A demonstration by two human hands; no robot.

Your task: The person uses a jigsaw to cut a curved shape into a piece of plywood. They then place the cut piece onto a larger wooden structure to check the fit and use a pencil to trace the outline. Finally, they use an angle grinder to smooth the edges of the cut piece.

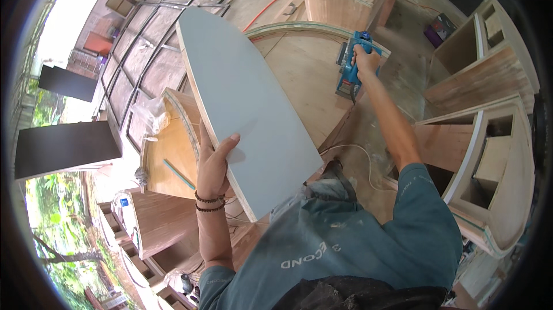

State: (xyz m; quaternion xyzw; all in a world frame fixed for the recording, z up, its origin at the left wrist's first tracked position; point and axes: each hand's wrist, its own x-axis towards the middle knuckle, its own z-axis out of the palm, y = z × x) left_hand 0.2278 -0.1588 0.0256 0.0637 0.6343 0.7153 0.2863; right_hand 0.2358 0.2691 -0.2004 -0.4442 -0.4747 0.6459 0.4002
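Pale grey laminate faces the curved plywood panel (245, 108) that the left hand (214, 163) holds up on edge, fingers wrapped round its lower left rim and thumb pressed on the grey face; it runs from about seven o'clock up toward eleven o'clock. Out at one o'clock the right hand (364, 59) is closed tight round the handle of a blue power planer (352, 68), which sits on the rim of a rounded plywood bench top (299, 74). By my reading he is between passes, steadying the panel while the tool rests; the next move calls for setting the panel firm before any edge trimming, since one hand alone leaves it free to wobble. A white cord (351, 151) trails over the floor at four o'clock, just where it could snag. Open plywood cabinet carcasses (489, 137) crowd three o'clock, another curved wooden unit (167, 154) stands at nine o'clock behind the panel, and an orange cable (271, 4) runs at twelve o'clock.
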